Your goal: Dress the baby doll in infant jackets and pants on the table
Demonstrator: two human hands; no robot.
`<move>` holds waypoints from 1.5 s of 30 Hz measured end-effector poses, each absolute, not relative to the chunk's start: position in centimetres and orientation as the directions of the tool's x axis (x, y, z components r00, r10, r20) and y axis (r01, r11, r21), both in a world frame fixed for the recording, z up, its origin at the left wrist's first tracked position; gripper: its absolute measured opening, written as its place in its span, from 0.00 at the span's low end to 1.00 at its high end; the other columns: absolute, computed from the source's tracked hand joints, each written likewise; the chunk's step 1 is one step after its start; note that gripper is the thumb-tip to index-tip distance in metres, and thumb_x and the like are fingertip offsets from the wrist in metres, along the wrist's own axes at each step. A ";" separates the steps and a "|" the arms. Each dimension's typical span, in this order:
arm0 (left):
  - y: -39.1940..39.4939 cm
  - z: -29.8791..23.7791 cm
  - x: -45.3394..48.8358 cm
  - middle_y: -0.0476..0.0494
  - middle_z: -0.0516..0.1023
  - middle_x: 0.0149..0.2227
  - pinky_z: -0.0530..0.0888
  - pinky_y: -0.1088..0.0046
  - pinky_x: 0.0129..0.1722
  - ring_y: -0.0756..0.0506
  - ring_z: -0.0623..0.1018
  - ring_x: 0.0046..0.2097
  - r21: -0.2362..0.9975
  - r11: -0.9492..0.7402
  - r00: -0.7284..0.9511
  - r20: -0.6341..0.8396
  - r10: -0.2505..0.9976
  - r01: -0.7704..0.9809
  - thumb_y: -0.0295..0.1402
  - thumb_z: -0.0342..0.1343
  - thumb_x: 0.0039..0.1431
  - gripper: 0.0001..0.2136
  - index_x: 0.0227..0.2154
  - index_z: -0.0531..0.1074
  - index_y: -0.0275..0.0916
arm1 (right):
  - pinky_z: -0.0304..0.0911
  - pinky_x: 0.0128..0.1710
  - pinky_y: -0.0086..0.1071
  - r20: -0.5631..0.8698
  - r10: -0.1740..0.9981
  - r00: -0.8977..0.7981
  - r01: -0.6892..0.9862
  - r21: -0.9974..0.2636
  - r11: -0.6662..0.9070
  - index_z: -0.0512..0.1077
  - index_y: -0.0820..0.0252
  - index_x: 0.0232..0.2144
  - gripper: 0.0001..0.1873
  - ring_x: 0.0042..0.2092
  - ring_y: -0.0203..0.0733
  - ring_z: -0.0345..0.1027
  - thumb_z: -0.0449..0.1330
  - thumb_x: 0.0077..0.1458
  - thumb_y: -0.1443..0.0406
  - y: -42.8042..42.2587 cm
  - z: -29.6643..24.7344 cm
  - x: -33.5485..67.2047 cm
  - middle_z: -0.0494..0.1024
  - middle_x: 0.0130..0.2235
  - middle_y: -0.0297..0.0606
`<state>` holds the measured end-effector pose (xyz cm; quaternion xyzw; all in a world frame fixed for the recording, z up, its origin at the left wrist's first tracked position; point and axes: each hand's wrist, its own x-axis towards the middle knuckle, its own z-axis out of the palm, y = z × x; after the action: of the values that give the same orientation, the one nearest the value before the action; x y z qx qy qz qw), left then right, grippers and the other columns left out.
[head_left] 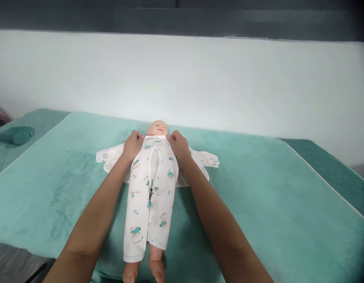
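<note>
A baby doll (157, 127) lies on its back on a teal blanket (252, 196), head away from me, bare feet at the near edge. White printed baby trousers (150, 188) lie over its body and legs. A matching white top (203, 159) is spread open beneath it, sleeves out to both sides. My left hand (132, 144) is closed, pinching the trousers' waistband at the doll's left shoulder as I see it. My right hand (178, 144) is closed on the waistband at the other shoulder.
The blanket covers a darker green padded surface (331, 165) that runs up to a white wall (199, 78). A dark green bundle (13, 135) lies at the far left. The surface's near edge drops off at the lower left.
</note>
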<state>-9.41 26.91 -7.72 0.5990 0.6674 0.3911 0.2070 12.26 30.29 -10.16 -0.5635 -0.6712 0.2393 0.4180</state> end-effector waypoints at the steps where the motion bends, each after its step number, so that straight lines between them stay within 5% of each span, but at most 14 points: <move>1: 27.0 -7.9 -9.4 0.49 0.72 0.29 0.64 0.67 0.36 0.45 0.70 0.33 0.773 -0.017 -0.201 0.187 0.962 0.635 0.40 0.52 0.62 0.08 0.30 0.64 0.43 | 0.56 0.36 0.34 0.295 0.955 0.003 0.546 -0.801 0.246 0.63 0.53 0.27 0.11 0.31 0.41 0.60 0.55 0.58 0.56 30.2 -10.4 12.2 0.71 0.27 0.31; 4: 26.6 -8.7 -9.5 0.49 0.75 0.33 0.67 0.68 0.40 0.45 0.73 0.36 0.819 -0.074 -0.182 0.213 0.960 0.570 0.38 0.53 0.61 0.06 0.32 0.67 0.42 | 0.61 0.41 0.36 0.333 0.942 0.036 0.463 -0.841 0.279 0.68 0.53 0.34 0.07 0.35 0.42 0.67 0.53 0.59 0.58 29.6 -11.0 12.1 0.76 0.32 0.33; 8: 25.1 -10.2 -10.2 0.45 0.78 0.41 0.70 0.67 0.48 0.45 0.76 0.44 0.836 -0.253 -0.176 0.378 0.909 0.487 0.34 0.52 0.61 0.06 0.37 0.71 0.41 | 0.63 0.50 0.38 0.463 0.886 -0.029 0.403 -0.806 0.434 0.71 0.55 0.42 0.14 0.47 0.44 0.71 0.48 0.59 0.66 28.3 -11.5 12.5 0.79 0.44 0.40; 14: 21.2 -11.4 -10.7 0.42 0.76 0.41 0.71 0.65 0.48 0.43 0.74 0.46 0.695 -0.280 -0.247 0.555 0.794 0.662 0.31 0.51 0.62 0.06 0.35 0.73 0.41 | 0.66 0.53 0.40 0.533 0.846 0.033 0.437 -0.769 0.467 0.72 0.54 0.42 0.14 0.51 0.44 0.69 0.49 0.57 0.68 25.1 -12.3 13.2 0.76 0.48 0.41; 19: 17.2 -11.5 -10.7 0.45 0.79 0.38 0.71 0.67 0.44 0.44 0.76 0.40 0.843 -0.100 -0.369 0.334 0.867 0.529 0.40 0.51 0.65 0.11 0.42 0.74 0.40 | 0.70 0.48 0.42 0.397 0.897 0.192 0.354 -0.881 0.314 0.72 0.57 0.42 0.11 0.46 0.46 0.72 0.55 0.58 0.61 21.7 -13.3 13.2 0.77 0.44 0.43; 25: 14.3 -11.2 -10.5 0.41 0.80 0.51 0.69 0.64 0.55 0.40 0.76 0.53 0.925 -0.034 -0.237 0.132 0.963 0.377 0.43 0.53 0.64 0.17 0.48 0.77 0.39 | 0.67 0.54 0.42 0.188 0.966 0.175 0.283 -0.950 0.134 0.76 0.55 0.46 0.16 0.49 0.46 0.75 0.55 0.58 0.61 19.2 -13.1 14.3 0.81 0.45 0.40; 29: 14.1 -10.9 -10.8 0.41 0.81 0.50 0.74 0.65 0.51 0.41 0.79 0.49 0.998 0.054 -0.203 -0.046 0.978 0.032 0.41 0.59 0.60 0.20 0.53 0.76 0.39 | 0.66 0.54 0.44 0.083 0.980 0.182 0.249 -0.968 0.036 0.78 0.56 0.44 0.16 0.48 0.48 0.75 0.56 0.56 0.59 20.0 -13.4 14.6 0.83 0.43 0.39; 34: 15.2 -11.1 -11.1 0.40 0.83 0.41 0.79 0.69 0.41 0.45 0.82 0.39 0.933 0.192 -0.001 -0.201 0.980 -0.306 0.32 0.64 0.53 0.20 0.50 0.77 0.35 | 0.69 0.51 0.42 0.040 0.983 0.179 0.101 -0.995 0.022 0.76 0.58 0.41 0.15 0.46 0.48 0.77 0.59 0.52 0.59 21.5 -14.2 14.2 0.84 0.42 0.41; 45: 15.9 -10.2 -8.2 0.40 0.82 0.51 0.80 0.64 0.48 0.38 0.81 0.50 0.962 0.185 -0.030 -0.195 0.980 -0.201 0.40 0.67 0.53 0.23 0.52 0.77 0.42 | 0.65 0.56 0.44 0.123 0.990 0.075 0.166 -0.980 0.109 0.75 0.60 0.49 0.22 0.53 0.52 0.72 0.59 0.52 0.61 20.2 -13.0 14.0 0.80 0.52 0.44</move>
<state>-8.17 15.91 -10.18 0.3852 0.5058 0.5092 0.5801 13.99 20.18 -13.01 -0.5298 -0.5455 0.4059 0.5069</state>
